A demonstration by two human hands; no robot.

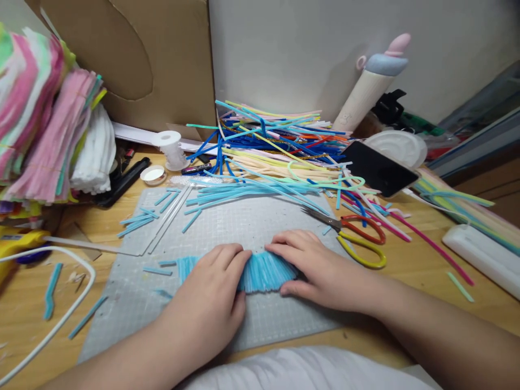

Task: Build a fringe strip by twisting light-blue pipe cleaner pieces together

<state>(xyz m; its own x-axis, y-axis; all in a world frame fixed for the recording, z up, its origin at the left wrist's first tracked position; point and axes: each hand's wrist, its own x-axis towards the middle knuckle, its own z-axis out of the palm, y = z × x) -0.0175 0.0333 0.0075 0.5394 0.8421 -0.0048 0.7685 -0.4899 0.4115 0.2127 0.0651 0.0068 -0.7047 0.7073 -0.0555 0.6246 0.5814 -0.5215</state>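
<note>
A row of short light-blue fuzzy strips [264,272] lies side by side on the grey cutting mat [280,322]. Over its left part rests my left hand [217,292], fingers bent and pressed together on the strips. At the right end, my right hand [304,265] has its fingertips on the far edge and its thumb on the near edge, gripping the row between them. Loose blue pieces [157,271] lie left of my left hand, and more cut pieces [138,222] sit at the mat's upper left.
Scissors [361,241] with red and yellow handles lie on the right. Behind are piled coloured stems [276,146], a phone [379,168] and a white spool [169,149]. A white cable [91,271] and a yellow tool [16,244] are on the left.
</note>
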